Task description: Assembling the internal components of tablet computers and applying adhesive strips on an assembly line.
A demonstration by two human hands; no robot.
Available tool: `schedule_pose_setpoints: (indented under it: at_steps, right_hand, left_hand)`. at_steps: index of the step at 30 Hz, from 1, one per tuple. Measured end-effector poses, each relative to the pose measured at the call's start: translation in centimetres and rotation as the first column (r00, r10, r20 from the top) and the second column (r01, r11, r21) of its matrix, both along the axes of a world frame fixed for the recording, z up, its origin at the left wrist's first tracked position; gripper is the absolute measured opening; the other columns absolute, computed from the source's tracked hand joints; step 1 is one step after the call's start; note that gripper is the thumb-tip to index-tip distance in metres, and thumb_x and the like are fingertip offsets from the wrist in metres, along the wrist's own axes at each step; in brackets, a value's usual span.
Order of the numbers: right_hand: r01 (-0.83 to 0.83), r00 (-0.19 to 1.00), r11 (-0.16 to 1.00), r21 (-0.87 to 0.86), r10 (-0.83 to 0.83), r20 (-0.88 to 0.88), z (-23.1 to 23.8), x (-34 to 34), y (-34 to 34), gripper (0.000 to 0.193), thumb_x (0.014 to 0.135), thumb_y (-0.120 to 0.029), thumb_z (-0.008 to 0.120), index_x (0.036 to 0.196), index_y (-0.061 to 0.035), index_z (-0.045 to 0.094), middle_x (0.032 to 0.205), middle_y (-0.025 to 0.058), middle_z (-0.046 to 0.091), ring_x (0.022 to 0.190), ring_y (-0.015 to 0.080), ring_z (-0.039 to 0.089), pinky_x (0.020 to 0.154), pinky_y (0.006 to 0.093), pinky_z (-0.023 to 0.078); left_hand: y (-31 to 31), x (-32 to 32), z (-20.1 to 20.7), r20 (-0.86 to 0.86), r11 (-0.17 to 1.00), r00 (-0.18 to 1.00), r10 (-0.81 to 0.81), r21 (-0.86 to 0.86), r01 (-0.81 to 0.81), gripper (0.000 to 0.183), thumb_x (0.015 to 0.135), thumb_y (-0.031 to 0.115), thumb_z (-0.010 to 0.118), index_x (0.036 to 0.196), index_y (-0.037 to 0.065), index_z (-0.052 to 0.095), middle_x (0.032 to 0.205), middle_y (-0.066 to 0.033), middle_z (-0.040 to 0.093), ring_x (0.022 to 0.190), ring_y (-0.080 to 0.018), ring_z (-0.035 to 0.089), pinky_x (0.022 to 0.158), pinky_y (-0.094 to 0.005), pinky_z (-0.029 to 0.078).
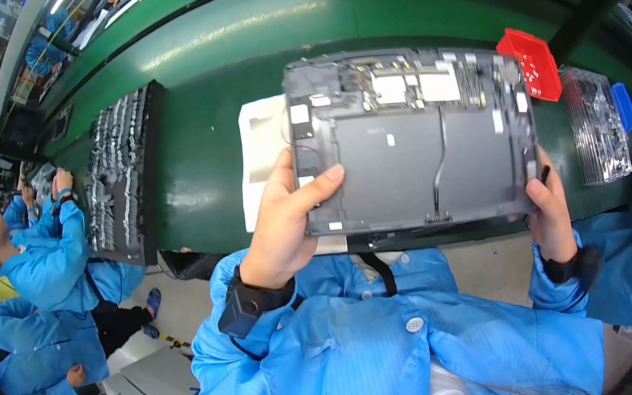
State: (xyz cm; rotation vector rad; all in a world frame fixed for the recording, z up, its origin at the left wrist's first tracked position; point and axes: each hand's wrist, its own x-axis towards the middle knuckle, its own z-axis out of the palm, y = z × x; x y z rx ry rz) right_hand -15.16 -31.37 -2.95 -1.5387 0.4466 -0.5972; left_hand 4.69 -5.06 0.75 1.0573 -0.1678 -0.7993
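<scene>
An opened, flat dark-grey electronic device body (397, 170), tablet- or laptop-like, is held up above the green workbench. Along its far edge runs an exposed circuit board (470, 83) with white labels; large dark panels and a thin black cable fill the near part. My left hand (276, 227) grips its left side, thumb on the inner face and fingers mostly hidden beneath. At the near right corner, my right hand (551, 217) holds the edge, thumb on top. A small dark thing shows by its fingers; I cannot make it out. Partly under the device lies a white sheet (254, 202).
A black tray (152, 152) with rows of small parts stands left on the green bench (202, 165). To the right are a red bin (550, 84) with small white pieces, a rack of clear trays (597, 129) and a blue bin (624, 106). Co-workers in blue sit on both sides.
</scene>
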Motion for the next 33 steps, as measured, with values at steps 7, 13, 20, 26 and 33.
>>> schedule_pose_setpoints:
  at_steps: [7,13,20,26,33]
  right_hand:
    - [-0.156,0.965,0.813,0.562,0.246,-0.088,6.2,15.3,-1.7,0.024,0.091,-0.025,0.074,0.083,-0.0101,0.058,0.060,-0.0001,0.050,0.041,0.0112,0.040,0.047,0.0299,0.038]
    - [-0.371,0.895,0.589,0.718,0.434,0.106,1.1,35.2,-11.7,0.021,0.094,-0.019,0.068,0.085,-0.0092,0.052,0.060,0.0003,0.040,0.043,0.0123,0.036,0.045,0.0266,0.035]
    - [-0.077,0.981,0.730,0.679,0.177,-0.079,-7.3,49.6,-15.2,0.019,0.090,-0.019,0.068,0.087,-0.0094,0.052,0.067,0.0045,0.043,0.039,0.0122,0.028,0.035,0.0231,0.028]
    - [0.026,0.910,0.984,-0.179,-0.098,-0.404,-7.1,46.0,-16.2,0.031,0.095,-0.036,0.060,0.093,-0.0060,0.067,0.061,0.0067,0.049,0.040,0.0185,0.039,0.037,0.0379,0.036]
    - [-0.228,0.955,0.974,0.003,0.224,-0.193,1.8,24.4,-4.5,0.043,0.102,-0.034,0.049,0.083,-0.0005,0.067,0.073,0.0077,0.063,0.065,0.0175,0.057,0.063,0.0311,0.048]
  left_hand:
    - [2.4,12.9,0.1,0.109,0.985,0.983,0.149,-0.109,-0.137,0.031,0.101,0.021,0.058,0.124,0.002,0.061,0.120,-0.0101,0.066,0.112,-0.0215,0.062,0.099,-0.0395,0.049]
    - [8.0,11.6,-1.2,0.450,0.907,0.865,0.223,0.229,-0.353,0.029,0.100,0.023,0.055,0.122,0.003,0.059,0.123,-0.0098,0.061,0.117,-0.0197,0.055,0.101,-0.0351,0.041]
    - [10.4,7.0,-1.2,0.418,0.734,0.674,-0.609,0.619,0.279,0.006,0.094,0.006,0.057,0.092,0.003,0.062,0.113,-0.0106,0.066,0.104,-0.0221,0.059,0.094,-0.0344,0.044]
    - [7.4,7.8,-1.3,0.454,0.578,0.366,-0.812,0.547,0.605,0.012,0.088,0.004,0.067,0.099,0.003,0.062,0.113,-0.0126,0.068,0.098,-0.0314,0.060,0.086,-0.0386,0.049]
    - [5.1,6.4,-2.3,0.521,0.498,0.137,-0.843,0.657,0.566,0.025,0.084,0.007,0.072,0.106,0.001,0.062,0.104,-0.0134,0.062,0.095,-0.0330,0.059,0.083,-0.0392,0.051]
